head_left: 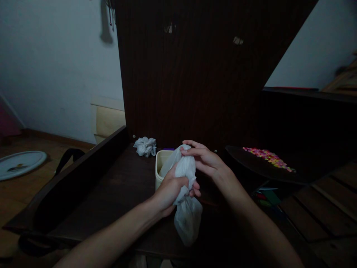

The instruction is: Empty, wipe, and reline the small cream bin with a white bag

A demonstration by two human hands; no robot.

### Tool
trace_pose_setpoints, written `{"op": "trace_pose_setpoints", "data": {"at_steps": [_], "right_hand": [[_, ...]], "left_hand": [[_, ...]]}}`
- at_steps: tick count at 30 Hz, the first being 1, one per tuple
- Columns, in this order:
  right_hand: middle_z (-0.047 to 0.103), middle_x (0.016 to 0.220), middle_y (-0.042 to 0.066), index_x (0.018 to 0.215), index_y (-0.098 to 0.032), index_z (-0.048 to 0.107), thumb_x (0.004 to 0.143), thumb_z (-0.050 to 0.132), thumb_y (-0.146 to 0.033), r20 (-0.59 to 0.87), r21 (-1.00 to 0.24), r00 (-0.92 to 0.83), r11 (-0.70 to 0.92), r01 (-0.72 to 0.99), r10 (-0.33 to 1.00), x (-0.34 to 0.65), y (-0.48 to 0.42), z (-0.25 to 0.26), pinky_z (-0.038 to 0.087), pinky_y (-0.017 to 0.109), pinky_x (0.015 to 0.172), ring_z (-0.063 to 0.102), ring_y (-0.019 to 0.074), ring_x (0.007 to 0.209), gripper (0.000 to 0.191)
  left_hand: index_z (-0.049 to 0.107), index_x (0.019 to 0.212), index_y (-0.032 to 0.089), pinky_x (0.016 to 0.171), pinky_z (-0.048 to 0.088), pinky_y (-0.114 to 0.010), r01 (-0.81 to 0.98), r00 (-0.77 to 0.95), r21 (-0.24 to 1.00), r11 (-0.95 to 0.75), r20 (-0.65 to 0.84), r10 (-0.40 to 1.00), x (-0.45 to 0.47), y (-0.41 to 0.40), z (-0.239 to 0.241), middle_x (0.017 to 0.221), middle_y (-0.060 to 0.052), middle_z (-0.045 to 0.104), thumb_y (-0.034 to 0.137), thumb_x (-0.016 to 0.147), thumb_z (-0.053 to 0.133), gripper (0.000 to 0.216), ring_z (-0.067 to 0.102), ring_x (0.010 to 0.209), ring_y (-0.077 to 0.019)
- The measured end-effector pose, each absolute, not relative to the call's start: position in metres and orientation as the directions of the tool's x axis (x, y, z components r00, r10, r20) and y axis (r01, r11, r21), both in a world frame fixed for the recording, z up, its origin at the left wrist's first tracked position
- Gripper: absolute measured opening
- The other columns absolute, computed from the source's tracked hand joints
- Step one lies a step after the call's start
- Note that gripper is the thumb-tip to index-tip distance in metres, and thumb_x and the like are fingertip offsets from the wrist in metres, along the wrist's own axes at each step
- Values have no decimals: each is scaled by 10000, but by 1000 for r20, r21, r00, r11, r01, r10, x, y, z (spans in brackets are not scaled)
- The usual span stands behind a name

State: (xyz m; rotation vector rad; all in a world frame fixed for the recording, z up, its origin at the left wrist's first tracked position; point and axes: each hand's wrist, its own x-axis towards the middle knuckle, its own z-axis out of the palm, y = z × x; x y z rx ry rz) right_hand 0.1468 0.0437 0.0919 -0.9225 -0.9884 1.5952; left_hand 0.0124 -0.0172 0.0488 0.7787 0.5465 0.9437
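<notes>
Both of my hands hold a crumpled white plastic bag over a dark wooden tabletop. My left hand is closed in a fist round the middle of the bag, and the lower part hangs below it. My right hand pinches the bag's top with curled fingers. Just behind the hands stands a cream square container, partly hidden by the bag.
A crumpled white wad lies at the back of the table by a tall dark wooden panel. A dark tray with colourful small pieces sits to the right. A white plate lies on the wooden floor at left.
</notes>
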Motion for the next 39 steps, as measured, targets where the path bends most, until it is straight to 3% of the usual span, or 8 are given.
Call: {"op": "trace_pose_setpoints", "data": {"at_steps": [10, 16, 20, 23, 27, 31, 35, 39], "right_hand": [[765, 780, 45, 949, -143, 681, 575, 810, -37, -98, -906, -228, -182, -382, 969, 149, 48, 84, 561, 237, 702, 711, 143, 710, 409], [731, 715, 6, 942, -168, 667, 502, 749, -15, -119, -913, -224, -195, -359, 967, 154, 41, 83, 509, 221, 624, 644, 121, 643, 472], [683, 661, -37, 917, -174, 660, 484, 753, -19, -129, -916, -247, -211, -342, 960, 157, 36, 82, 473, 206, 594, 596, 97, 602, 470], [683, 686, -44, 964, -186, 647, 511, 807, -61, -113, -942, -274, -191, -277, 955, 156, 34, 82, 462, 216, 575, 600, 103, 596, 496], [728, 752, -16, 994, -197, 585, 554, 896, -143, -60, -983, -287, -106, -148, 956, 154, 33, 80, 474, 223, 585, 644, 122, 619, 541], [741, 772, -15, 1054, -221, 520, 571, 887, -148, -2, -996, -337, -30, -80, 941, 152, 32, 77, 507, 245, 597, 666, 149, 637, 610], [723, 830, -21, 1082, -232, 505, 593, 860, -130, 72, -997, -366, 57, -51, 928, 145, 31, 72, 503, 240, 597, 665, 154, 688, 612], [708, 875, -16, 1116, -232, 527, 588, 842, -106, 130, -991, -368, 128, -31, 921, 137, 33, 68, 493, 243, 627, 666, 158, 746, 628]], "left_hand": [[558, 562, 147, 379, 374, -173, -439, 606, 765, 470, -134, 784, 13, -19, 34, 481, 21, 547, 167, 471, 564, 94, 472, 384, -74], [616, 757, 147, 478, 535, -239, -235, 683, 860, 452, -184, 706, -8, -23, 31, 587, -18, 682, 185, 542, 557, 226, 659, 486, -165], [574, 937, 178, 430, 456, -196, -85, 730, 907, 412, -225, 645, -35, -21, 34, 720, -18, 728, 199, 645, 589, 293, 662, 495, -154], [569, 1036, 183, 404, 352, -172, 56, 751, 956, 289, -231, 619, -58, -17, 44, 764, -18, 727, 274, 781, 617, 274, 545, 417, -95], [672, 1019, 174, 544, 438, -199, 228, 684, 972, -65, -112, 721, -84, -6, 65, 710, 9, 669, 368, 848, 680, 259, 573, 603, -139], [766, 971, 204, 659, 469, -213, 391, 602, 816, -425, 122, 789, -104, 19, 83, 838, -12, 725, 338, 821, 700, 212, 631, 753, -188], [787, 891, 201, 667, 443, -225, 472, 695, 641, -604, 150, 703, -112, 55, 94, 762, -10, 723, 295, 852, 631, 186, 616, 690, -178], [815, 956, 230, 852, 476, -301, 420, 764, 542, -728, 222, 606, -105, 89, 96, 958, -61, 777, 263, 847, 647, 203, 674, 902, -231]]}}
